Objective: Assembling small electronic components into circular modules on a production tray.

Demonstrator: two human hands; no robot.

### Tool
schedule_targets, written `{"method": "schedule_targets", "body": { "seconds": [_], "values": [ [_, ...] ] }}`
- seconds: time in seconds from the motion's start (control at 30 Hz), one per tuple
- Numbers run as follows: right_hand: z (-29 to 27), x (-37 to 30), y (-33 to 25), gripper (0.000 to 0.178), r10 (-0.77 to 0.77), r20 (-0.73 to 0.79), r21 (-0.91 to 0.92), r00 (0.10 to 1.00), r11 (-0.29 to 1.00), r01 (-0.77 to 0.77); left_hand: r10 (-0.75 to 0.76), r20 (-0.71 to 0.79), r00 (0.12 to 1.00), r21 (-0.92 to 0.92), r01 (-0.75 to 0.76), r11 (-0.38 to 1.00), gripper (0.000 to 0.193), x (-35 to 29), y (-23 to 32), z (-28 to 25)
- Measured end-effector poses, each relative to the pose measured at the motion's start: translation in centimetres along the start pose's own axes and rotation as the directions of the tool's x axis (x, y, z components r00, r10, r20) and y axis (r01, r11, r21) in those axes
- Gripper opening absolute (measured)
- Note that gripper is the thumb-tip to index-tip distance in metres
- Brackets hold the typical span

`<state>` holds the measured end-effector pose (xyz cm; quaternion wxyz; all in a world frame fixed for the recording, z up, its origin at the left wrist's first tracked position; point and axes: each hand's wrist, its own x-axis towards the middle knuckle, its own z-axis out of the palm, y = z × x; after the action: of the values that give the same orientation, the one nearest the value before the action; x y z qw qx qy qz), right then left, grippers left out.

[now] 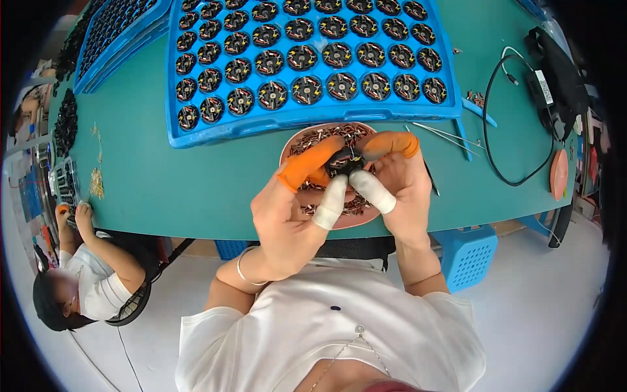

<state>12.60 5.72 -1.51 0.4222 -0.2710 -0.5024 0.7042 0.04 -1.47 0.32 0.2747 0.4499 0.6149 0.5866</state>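
Between the fingertips of both hands I hold a round black part [340,166] with small yellow and metallic bits on its face. My left hand [294,202] grips its left side, with orange finger cots and a white one on the thumb. My right hand [395,179] closes on its right side in the same way, thumb in white. Right under the hands stands a pink bowl [285,157] filled with many small dark-red and silver pieces. Beyond it lies a blue tray [261,126] holding rows of similar round black parts.
More blue trays [124,55] are stacked at the far left. Tweezers [450,136], a black cable [506,179] and a pink lid-like disc [558,174] lie on the right. A blue stool [469,258] stands below the table edge. A co-worker [98,274] sits at the left.
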Motion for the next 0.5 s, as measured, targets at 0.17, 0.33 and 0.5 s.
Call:
{"method": "schedule_targets", "body": {
  "seconds": [0.17,0.33,0.5],
  "values": [
    [0.13,-0.04,0.23,0.038,-0.037,0.011,-0.033,0.999,0.999,0.038,-0.040,0.015,0.999,-0.098,0.041,0.994,0.032,0.22,0.82,-0.28],
    [0.51,-0.24,0.60,0.038,-0.060,-0.012,-0.018,0.998,0.998,0.059,0.087,0.053,0.995,0.055,-0.090,0.994,0.034,0.02,0.49,-0.60],
    [0.45,-0.17,0.81,0.036,-0.091,-0.025,-0.036,0.996,0.995,0.090,0.077,0.083,0.994,0.067,-0.083,0.994,0.032,-0.01,0.33,-0.47]
  ]
}}
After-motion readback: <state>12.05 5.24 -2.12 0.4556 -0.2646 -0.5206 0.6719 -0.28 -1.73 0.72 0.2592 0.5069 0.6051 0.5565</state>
